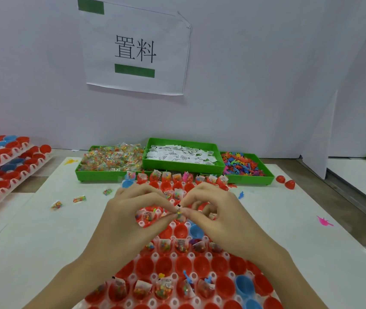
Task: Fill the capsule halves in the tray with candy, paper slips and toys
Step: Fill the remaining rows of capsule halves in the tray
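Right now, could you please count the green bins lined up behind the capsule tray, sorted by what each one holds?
Candy bin: 1
Paper-slip bin: 1
Toy bin: 1
Total: 3

Glossy red plastic capsule halves (pixel 163 265), clear crinkly candy packets (pixel 110 158) (cellophane-looking), matt paper slips (pixel 180 153), green plastic bins (pixel 183 167).

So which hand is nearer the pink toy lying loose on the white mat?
Right. The right hand is over the tray, on the side towards the pink toy; the left hand is farther across, beyond the right.
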`<state>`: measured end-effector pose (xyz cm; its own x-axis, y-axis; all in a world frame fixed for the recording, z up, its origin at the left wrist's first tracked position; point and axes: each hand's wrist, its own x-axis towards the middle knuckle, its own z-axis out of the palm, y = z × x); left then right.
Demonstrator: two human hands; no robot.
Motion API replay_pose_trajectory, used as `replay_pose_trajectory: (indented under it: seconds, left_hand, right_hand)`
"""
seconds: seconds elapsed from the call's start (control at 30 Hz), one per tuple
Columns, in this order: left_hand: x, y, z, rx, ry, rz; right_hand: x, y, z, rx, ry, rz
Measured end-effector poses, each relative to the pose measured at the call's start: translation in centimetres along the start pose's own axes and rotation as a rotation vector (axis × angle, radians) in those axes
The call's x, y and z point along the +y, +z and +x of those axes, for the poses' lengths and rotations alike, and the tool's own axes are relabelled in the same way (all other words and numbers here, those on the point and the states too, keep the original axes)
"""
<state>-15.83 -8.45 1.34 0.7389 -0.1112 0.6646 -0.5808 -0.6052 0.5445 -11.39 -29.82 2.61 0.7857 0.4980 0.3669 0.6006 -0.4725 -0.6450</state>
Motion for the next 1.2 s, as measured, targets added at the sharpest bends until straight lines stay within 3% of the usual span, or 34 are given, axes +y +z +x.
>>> replay_pose_trajectory:
  seconds: [0.2,0.53,0.67,0.8,0.97,1.2]
  left_hand:
    - [0.5,0.5,-0.3,-0.028,-0.034,-0.064]
    - [-0.7,0.2,-0.2,-0.095,-0.149,-0.188]
    - [-1.1,0.2,0.0,-0.142,-0.165,-0.247]
    - [-1.4,0.2,-0.1,-0.168,-0.158,-0.242]
    - [-1.2,0.0,-0.1,-0.166,-0.169,-0.252]
    - [-1.3,0.2,-0.1,-0.13,-0.177,-0.244]
  right_hand:
    - [0.2,0.4,-0.4,-0.042,-0.061,-0.045]
    - [1.1,-0.4,0.3,0.08,0.053,0.272]
    - [5.8,-2.8,3.1,0.305,0.223,0.086]
    - [12.3,-5.3,5.7,0.402,0.422,-0.24]
    - [16.5,-7.5,8.1,0.241,0.515,-0.521]
    - [17.9,-8.5,10.7,0.081,0.599,-0.51]
